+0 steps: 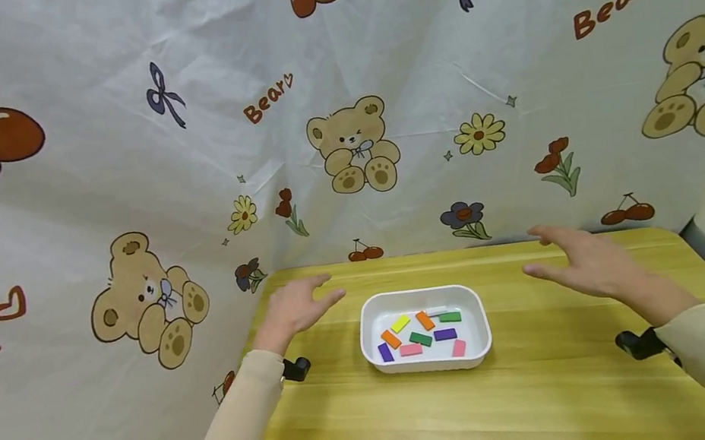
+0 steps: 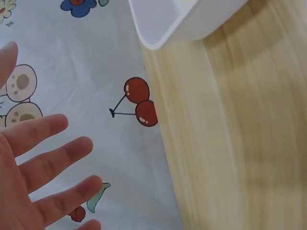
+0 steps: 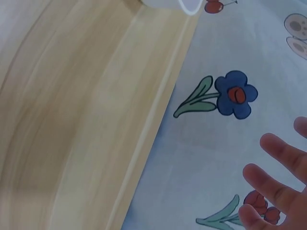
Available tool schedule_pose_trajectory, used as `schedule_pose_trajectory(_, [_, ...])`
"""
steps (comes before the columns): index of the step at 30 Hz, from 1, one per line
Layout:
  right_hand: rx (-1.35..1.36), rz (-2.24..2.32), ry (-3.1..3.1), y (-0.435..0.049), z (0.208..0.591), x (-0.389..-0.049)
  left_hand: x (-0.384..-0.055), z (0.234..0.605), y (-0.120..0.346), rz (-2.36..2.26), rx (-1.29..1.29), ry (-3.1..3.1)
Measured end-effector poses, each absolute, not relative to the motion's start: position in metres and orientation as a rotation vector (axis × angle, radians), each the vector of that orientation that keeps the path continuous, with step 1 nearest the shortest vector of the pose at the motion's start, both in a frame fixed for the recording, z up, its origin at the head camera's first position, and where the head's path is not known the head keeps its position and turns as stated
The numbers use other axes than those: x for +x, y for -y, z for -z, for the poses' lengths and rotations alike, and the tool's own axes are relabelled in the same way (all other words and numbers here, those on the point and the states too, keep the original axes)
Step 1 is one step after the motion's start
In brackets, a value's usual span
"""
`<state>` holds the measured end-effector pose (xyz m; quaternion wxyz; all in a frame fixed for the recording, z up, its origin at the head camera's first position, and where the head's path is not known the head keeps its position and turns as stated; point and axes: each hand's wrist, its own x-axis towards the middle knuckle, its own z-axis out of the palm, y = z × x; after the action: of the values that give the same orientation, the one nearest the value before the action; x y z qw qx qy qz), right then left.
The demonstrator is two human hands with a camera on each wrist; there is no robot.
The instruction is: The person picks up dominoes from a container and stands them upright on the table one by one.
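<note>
A white tray (image 1: pixel 431 366) with rounded corners stands on the wooden table. In it lie several small rectangular blocks, among them a yellow block (image 1: pixel 400 324), an orange block (image 1: pixel 425 320), a green block (image 1: pixel 421 339), a purple block (image 1: pixel 444 334) and a pink block (image 1: pixel 411 349). My left hand (image 1: pixel 300 307) hovers to the left of the tray, thumb and fingers apart, holding nothing. Farther off on the tray's right, my right hand (image 1: pixel 583 260) is also raised with nothing in it. Both wrist views show spread fingers and only a corner of the tray.
Behind the table (image 1: pixel 561 402) and along its left side hangs a pale cloth (image 1: pixel 411 64) printed with bears, cherries and flowers. A black wrist camera (image 1: pixel 296 370) sits on the left wrist, another black camera (image 1: pixel 640 344) on the right.
</note>
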<state>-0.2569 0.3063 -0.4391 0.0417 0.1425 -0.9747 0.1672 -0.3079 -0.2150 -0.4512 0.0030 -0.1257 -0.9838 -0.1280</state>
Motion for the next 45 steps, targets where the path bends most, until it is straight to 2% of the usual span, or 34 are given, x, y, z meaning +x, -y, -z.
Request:
schedule_pose_trajectory(22, [0.494,-0.72,2.94,-0.268,0.464,-0.253,-0.295,0.514,0.186,0.801,-0.385,3.115])
schedule_pose_trajectory(37, [0.514,-0.759,2.914,-0.242,0.477,-0.257,-0.294,0.542,0.184,0.884,-0.33,3.102])
schedule_pose_trajectory(45, [0.541,-0.81,2.907,-0.222,0.479,-0.263,-0.293,0.545,0.184,0.984,-0.251,3.066])
